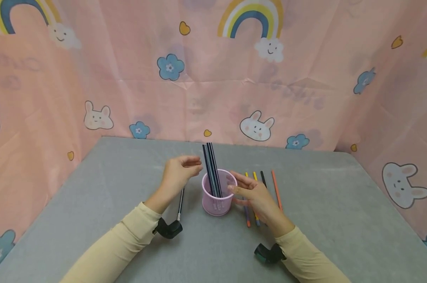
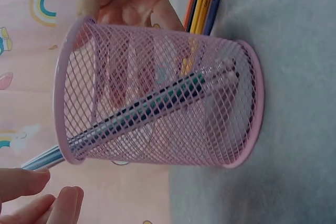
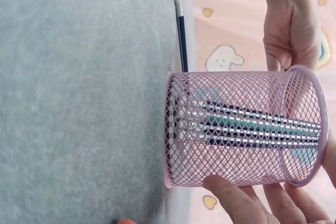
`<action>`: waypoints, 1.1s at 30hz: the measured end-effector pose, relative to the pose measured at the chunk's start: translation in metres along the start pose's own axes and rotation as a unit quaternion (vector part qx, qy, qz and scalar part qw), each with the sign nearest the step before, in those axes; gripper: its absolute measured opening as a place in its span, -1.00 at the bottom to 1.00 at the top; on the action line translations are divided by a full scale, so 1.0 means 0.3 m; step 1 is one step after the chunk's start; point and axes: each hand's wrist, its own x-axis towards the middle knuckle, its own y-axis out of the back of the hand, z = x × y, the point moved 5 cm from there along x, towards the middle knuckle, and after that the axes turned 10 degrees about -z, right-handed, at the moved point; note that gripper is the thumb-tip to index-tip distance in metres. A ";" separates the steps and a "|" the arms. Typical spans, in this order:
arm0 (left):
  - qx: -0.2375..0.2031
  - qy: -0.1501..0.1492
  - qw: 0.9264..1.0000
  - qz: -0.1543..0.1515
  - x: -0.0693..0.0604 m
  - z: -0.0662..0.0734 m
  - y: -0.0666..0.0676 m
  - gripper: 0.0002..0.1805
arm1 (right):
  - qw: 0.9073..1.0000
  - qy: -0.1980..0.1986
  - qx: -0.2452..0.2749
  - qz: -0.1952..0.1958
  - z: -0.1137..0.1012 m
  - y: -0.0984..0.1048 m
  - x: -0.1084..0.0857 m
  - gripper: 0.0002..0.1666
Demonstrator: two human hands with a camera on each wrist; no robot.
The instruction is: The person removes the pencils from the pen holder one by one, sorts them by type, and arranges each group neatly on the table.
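Right hand (image 1: 259, 198): you have it curled about the right side of the pink mesh cup (image 1: 217, 206), thumb near the rim and fingers along the wall, so it reads as a steadying grip. Left hand (image 1: 178, 173): fingers relaxed, just beside the upper ends of the striped pencils (image 1: 212, 169); no pinch shows, though you cannot tell from these views whether a fingertip brushes them. The cup stands upright on the grey surface (image 1: 340, 220), between your hands. The striped pencils lean inside it as a bundle, eraser ends down (the right wrist view shows the ferrules through the mesh). One dark pencil (image 1: 180, 204) lies on the surface to the left of the cup, its eraser end by your left wrist; a few coloured pencils (image 1: 276, 188) lie to the right, partly behind your right hand. Judgement: the step in hand looks like putting the striped pencils into the cup, with the dark one apparently left over. The next move would call for your left hand to lower to that pencil and pinch it, your right keeping the cup from tipping.
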 end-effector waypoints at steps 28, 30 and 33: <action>-0.037 0.001 0.999 0.029 -0.007 -0.004 -0.047 -0.61 | 1.000 0.000 -0.001 0.002 -0.002 -0.002 0.003 -0.29; -0.044 -0.002 0.999 0.030 -0.002 -0.006 -0.049 -0.62 | 1.000 0.000 -0.001 0.004 -0.001 -0.001 0.003 -0.29; -0.044 -0.006 0.998 0.034 0.004 -0.009 -0.056 -0.62 | 1.000 -0.001 -0.002 0.004 0.000 -0.002 0.001 -0.29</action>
